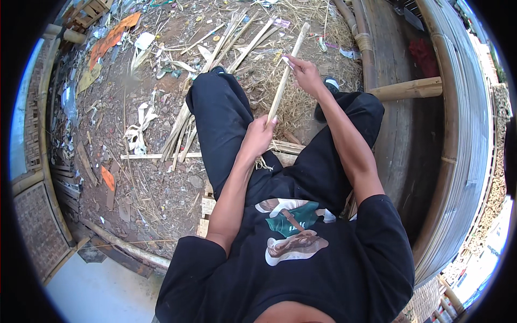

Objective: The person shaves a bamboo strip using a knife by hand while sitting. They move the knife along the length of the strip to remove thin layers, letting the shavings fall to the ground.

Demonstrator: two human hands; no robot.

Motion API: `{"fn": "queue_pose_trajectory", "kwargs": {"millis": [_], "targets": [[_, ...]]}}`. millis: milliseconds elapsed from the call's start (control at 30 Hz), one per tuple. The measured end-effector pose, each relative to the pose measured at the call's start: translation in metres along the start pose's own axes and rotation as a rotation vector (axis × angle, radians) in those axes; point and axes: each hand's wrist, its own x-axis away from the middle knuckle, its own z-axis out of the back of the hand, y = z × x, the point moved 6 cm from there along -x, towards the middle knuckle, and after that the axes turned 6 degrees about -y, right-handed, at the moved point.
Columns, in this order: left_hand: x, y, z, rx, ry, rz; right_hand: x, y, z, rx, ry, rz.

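Note:
Between my knees a long pale bamboo strip (280,91) slants up and away to the right. My left hand (257,137) is closed round its near end, close to my left thigh. Higher up, my right hand (305,75) has its fingertips closed against the strip's right side. A small whitish patch shows at those fingertips, too small to identify. More split bamboo strips (177,129) lie in a bundle on the ground beyond and beside my left leg.
Dirt ground (161,188) strewn with shavings, straw and plastic scraps spreads ahead and left. Orange sheets (114,37) lie at the far left. On my right runs a dark wooden plank surface (398,140) with a bamboo crosspiece (406,89). Woven panels (40,229) stand at left.

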Motion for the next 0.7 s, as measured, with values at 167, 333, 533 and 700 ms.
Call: {"fn": "queue_pose_trajectory", "kwargs": {"millis": [167, 333, 533, 700], "targets": [[-0.002, -0.002, -0.002, -0.014, -0.010, 0.009, 0.008, 0.000, 0.002, -0.123, -0.055, -0.078], [-0.004, -0.011, -0.001, -0.002, 0.008, -0.022, 0.013, -0.015, 0.005, -0.184, -0.113, -0.135], [-0.008, -0.006, 0.001, -0.040, 0.010, -0.001, 0.012, 0.003, -0.003, -0.340, -0.212, -0.244], [-0.003, 0.001, 0.000, -0.059, 0.019, -0.023, 0.007, -0.026, 0.010, 0.337, 0.113, 0.117]]}}
